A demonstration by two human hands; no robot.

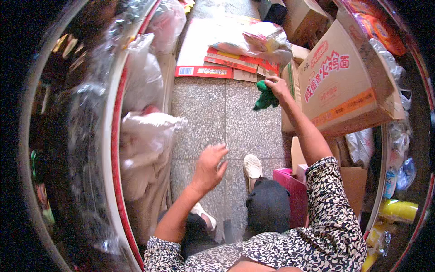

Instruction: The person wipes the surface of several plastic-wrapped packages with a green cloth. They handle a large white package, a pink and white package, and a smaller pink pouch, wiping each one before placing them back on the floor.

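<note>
A crumpled green cloth [265,97] hangs from the fingers of my right hand [279,89], above the speckled floor and close to the cardboard boxes on the right. My left hand [209,166] is in the air over the floor tiles, fingers apart, holding nothing. Just beyond the cloth lie flattened red and white cardboard sheets [204,71]. On top of them rests a clear plastic bag [266,39] with colourful packets inside. A large brown carton [334,78] bearing printed writing stands tilted beside my right forearm.
White woven sacks [149,136] line the left side, along a shelf edge with a red strip [117,142]. By my right knee stands a pink box [289,193]. Plastic-wrapped goods and a yellow roll-shaped pack [399,210] sit on the right shelf. Speckled floor tiles [200,112] run between.
</note>
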